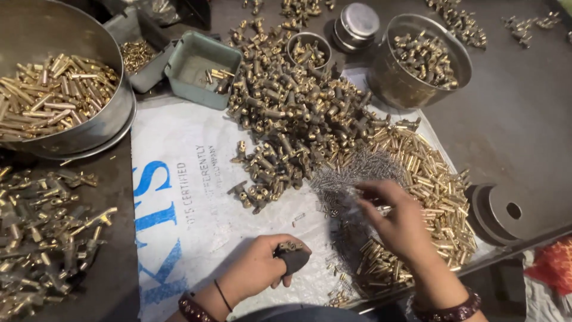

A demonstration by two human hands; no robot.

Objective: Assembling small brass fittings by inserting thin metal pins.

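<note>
Two hands work low over the bench: the left hand (pixel 262 262), at six o'clock, has its grip pressed round a dark holder (pixel 293 259) with a brass fitting (pixel 291 245) on top, while the right hand (pixel 396 220) pinches into fine springs (pixel 357 170). Picking one spring cleanly matters. Beyond, at twelve o'clock, lie piled brass fittings (pixel 298 113).

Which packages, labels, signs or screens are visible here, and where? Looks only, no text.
White woven plastic sack: spread flat as a work mat across the middle of the table, under the heaps of small brass fittings; large blue block lettering at its left, smaller grey print beside it.
Orange-red crinkled wrapper: bottom right corner, off the table edge; too cut off to tell more.
No signs or screens.
</note>
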